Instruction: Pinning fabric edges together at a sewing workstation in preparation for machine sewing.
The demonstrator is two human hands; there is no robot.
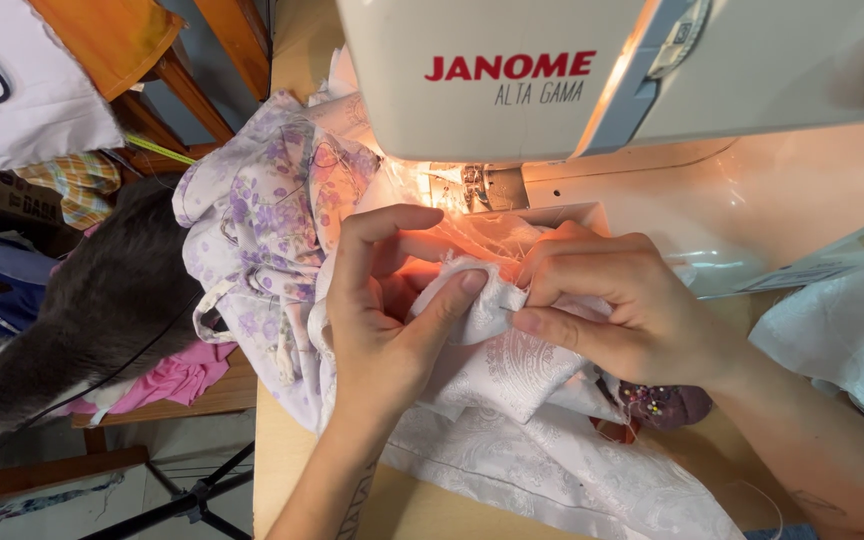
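Both hands pinch one fold of white patterned fabric [497,365] just in front of the sewing machine [592,90] needle area: left hand [382,310] grips it thumb against fingers, right hand [617,310] presses it from the other side, likely keeping the edge aligned. Floral lilac cloth [252,210] bunches beyond the left hand. A pincushion [657,405] sits under the right wrist on the desk [287,460].
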